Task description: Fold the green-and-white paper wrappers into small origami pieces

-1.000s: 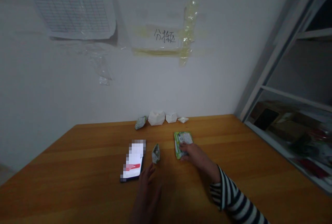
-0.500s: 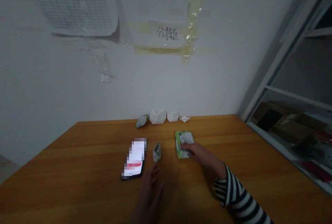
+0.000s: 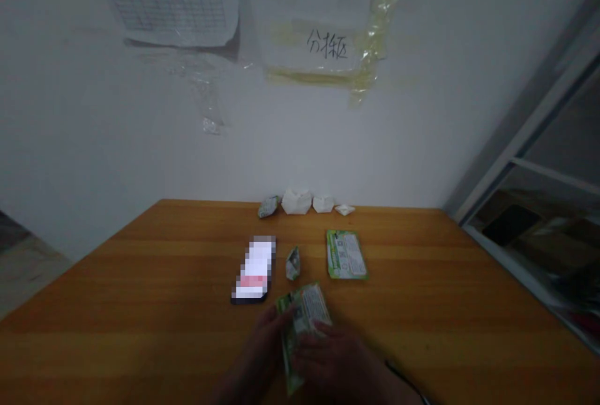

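Observation:
Low in the middle of the head view, a flat green-and-white printed packet is held just above the table by both hands. My left hand grips its left edge, with the thumb on the face. On the right side, my right hand has its fingers across the packet's lower part; motion blurs them. A second green-and-white packet lies flat on the wooden table beyond my right hand. Between it and the phone is a small folded piece of printed paper, just past the held packet.
A phone with a lit, blurred-out screen lies left of the folded piece. Along the wall stand a grey-green folded shape and several white folded paper shapes. A metal shelf with boxes borders the table's right side.
My right hand has taken a packet from the spot on the right and brought it toward me, leaving another there. My left hand has closed on it too. The view has shifted slightly.

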Demonstrator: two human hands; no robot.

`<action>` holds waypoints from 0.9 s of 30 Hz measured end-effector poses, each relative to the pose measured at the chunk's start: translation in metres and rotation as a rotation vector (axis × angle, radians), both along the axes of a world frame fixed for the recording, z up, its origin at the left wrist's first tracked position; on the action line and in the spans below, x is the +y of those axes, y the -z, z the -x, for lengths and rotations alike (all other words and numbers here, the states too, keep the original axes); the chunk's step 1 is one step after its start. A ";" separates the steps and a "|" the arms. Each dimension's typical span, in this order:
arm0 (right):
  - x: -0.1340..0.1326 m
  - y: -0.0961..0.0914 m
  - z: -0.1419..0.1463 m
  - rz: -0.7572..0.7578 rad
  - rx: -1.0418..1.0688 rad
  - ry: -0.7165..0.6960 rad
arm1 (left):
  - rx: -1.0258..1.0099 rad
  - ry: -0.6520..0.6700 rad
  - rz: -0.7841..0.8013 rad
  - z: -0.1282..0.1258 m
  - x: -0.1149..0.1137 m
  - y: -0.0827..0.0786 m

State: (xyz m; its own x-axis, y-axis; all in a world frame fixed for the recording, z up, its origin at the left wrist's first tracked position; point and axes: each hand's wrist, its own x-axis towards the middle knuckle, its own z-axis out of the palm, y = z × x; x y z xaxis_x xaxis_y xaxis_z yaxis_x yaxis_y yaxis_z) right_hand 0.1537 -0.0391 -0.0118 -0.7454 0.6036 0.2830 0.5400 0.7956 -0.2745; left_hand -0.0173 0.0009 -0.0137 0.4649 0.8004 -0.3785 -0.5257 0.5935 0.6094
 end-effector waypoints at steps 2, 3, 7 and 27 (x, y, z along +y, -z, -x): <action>-0.010 -0.001 -0.003 -0.010 0.083 0.014 | 0.046 -0.022 -0.007 0.001 -0.003 -0.001; -0.010 -0.004 -0.009 0.023 0.116 0.010 | 0.057 -0.013 -0.003 0.001 -0.004 -0.003; -0.001 -0.017 -0.038 0.306 0.431 0.169 | 0.058 0.076 -0.016 -0.001 -0.004 -0.008; -0.007 0.015 -0.001 0.695 1.046 0.854 | 0.224 -0.019 -0.175 -0.003 -0.019 -0.021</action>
State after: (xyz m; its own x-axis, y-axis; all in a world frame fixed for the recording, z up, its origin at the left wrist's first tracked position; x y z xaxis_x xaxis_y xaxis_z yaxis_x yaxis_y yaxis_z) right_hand 0.1550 -0.0463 -0.0268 0.2359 0.9694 -0.0675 0.0882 -0.0905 -0.9920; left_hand -0.0146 -0.0182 0.0077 0.3694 0.8704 -0.3254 -0.3770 0.4605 0.8037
